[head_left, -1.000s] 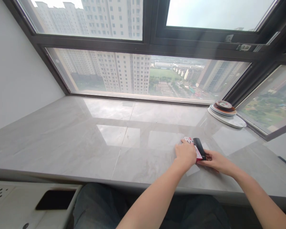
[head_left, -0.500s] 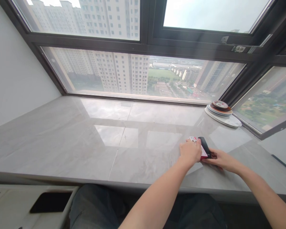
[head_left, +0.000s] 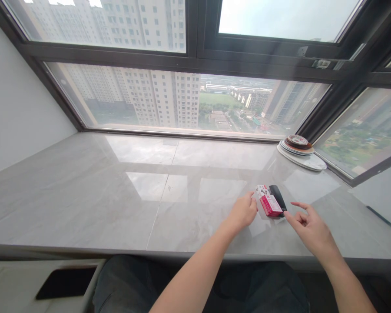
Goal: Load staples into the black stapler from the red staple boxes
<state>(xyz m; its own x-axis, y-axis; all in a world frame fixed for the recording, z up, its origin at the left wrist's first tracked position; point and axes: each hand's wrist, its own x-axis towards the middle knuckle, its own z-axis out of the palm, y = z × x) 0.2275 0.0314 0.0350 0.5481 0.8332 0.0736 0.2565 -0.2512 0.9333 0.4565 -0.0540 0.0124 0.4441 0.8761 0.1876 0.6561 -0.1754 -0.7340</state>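
A small red and white box [head_left: 270, 202] lies on the grey marbled sill, side by side with a black object [head_left: 278, 196] that looks like a stapler. Just left of the box is my left hand [head_left: 244, 211], holding nothing, its fingers bent and a little apart. My right hand [head_left: 308, 224] is to the right of the black object, with thumb and index finger spread and the other fingers curled. The right index or thumb tip is close to the black object's near end; whether it touches cannot be made out.
Stacked plates or coasters [head_left: 298, 150] rest on a flat white marbled plate [head_left: 317, 163] in the back right corner, by the window frame [head_left: 182, 65]. A black phone-like slab [head_left: 66, 282] lies on a pale surface at the lower left. The sill's front edge [head_left: 169, 254] runs above my knees.
Both hands have let go of the box and black object and moved apart, left hand leftward, right hand rightward. The two items now lie uncovered on the sill. The view has shifted slightly.
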